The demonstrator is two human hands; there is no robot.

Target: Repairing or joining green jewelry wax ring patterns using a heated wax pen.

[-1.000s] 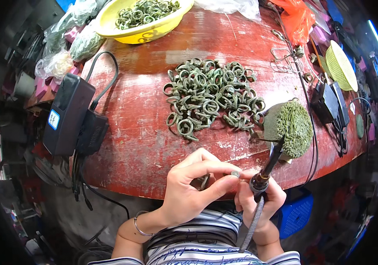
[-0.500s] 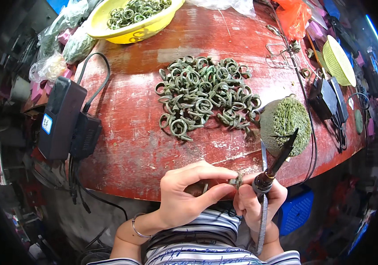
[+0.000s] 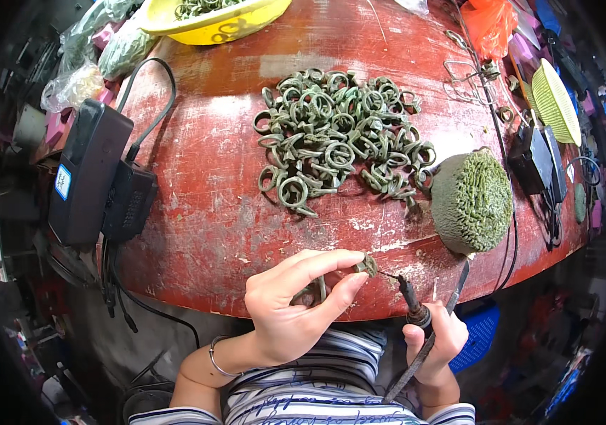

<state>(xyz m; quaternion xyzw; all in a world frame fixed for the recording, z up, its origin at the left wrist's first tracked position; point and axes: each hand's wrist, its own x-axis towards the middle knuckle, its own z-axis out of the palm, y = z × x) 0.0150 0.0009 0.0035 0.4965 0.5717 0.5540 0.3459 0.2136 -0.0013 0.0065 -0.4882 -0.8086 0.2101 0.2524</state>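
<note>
Near the table's front edge, my left hand [image 3: 292, 304] pinches a small green-grey ring [image 3: 368, 265] between thumb and fingertips. Part of another ring-like band [image 3: 322, 289] shows within its curled fingers. My right hand [image 3: 439, 343] is closed around a pen-shaped hot tool with a dark shaft [image 3: 409, 294] and a thin tip. This tip points left at the pinched ring; whether it touches cannot be told. A flat metal file [image 3: 416, 365] also runs through the right hand. Beyond the hands lies a pile of similar rings [image 3: 338, 134].
A rough-topped green lump [image 3: 474, 202] stands right of the pile. Black power adapters [image 3: 94, 173] with cables sit on the left, another adapter [image 3: 529, 156] on the right. At the back is a yellow basin [image 3: 239, 23] of rings. A blue stool [image 3: 476, 336] stands below the table.
My right hand has turned the hot tool from pointing up over the green lump to pointing left at the ring. The left hand has shifted slightly up and left, still pinching the ring.
</note>
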